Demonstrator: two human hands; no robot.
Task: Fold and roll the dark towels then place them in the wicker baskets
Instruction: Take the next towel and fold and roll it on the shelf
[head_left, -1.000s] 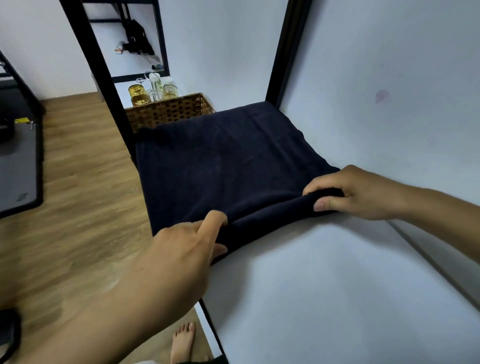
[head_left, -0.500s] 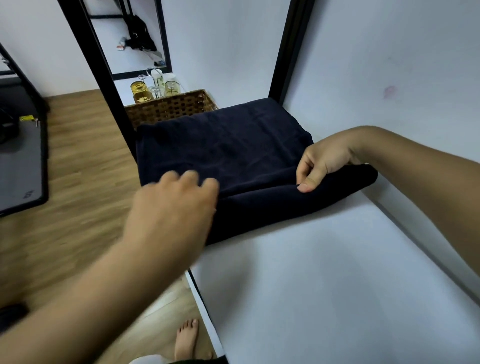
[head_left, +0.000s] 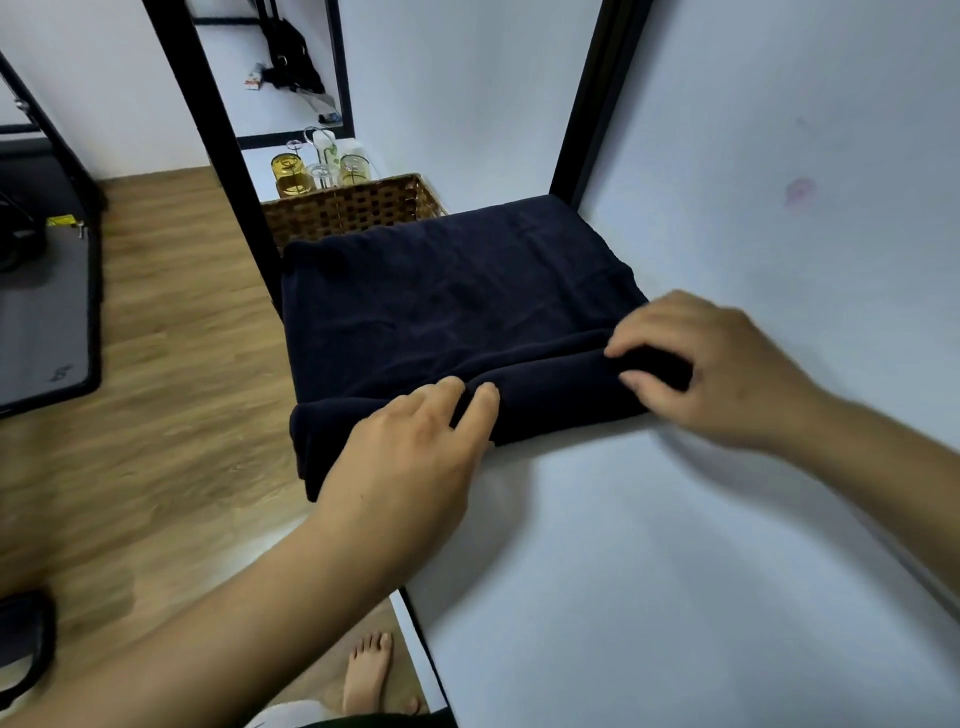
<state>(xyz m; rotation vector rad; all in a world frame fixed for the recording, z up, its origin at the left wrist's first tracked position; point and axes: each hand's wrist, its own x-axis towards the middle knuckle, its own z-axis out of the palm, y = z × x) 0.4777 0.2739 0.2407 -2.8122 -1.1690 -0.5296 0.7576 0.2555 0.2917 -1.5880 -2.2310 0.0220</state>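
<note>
Both hands have come down onto the near edge of the dark navy towel since half a second ago. The left hand, then hovering over the cloth, now lies on the rolled band, and the right hand, then pinching the fold from above, now sits at the band's right end.

At the far left a grey floor mat with a black border lies on the brown wood-plank floor. A black metal frame post rises beside the shelf's far left corner. Behind it stand glass jars of amber liquid, just beyond a brown woven wicker basket. The basket holds no towel that can be seen. Its front wall meets the towel's far edge in this view; whether they touch I cannot tell.

The towel lies flat on the white shelf surface, with its left side at the shelf's left edge and its near edge turned into a thick roll. The left hand rests on the left part of this roll, fingers nearly straight, fingertips on top, thumb hidden. The right hand grips the right end, fingers curled over the top and thumb on the near side, with cloth between them. A bare foot stands on the floor below. On the right, the white wall bears a faint pink smudge.
</note>
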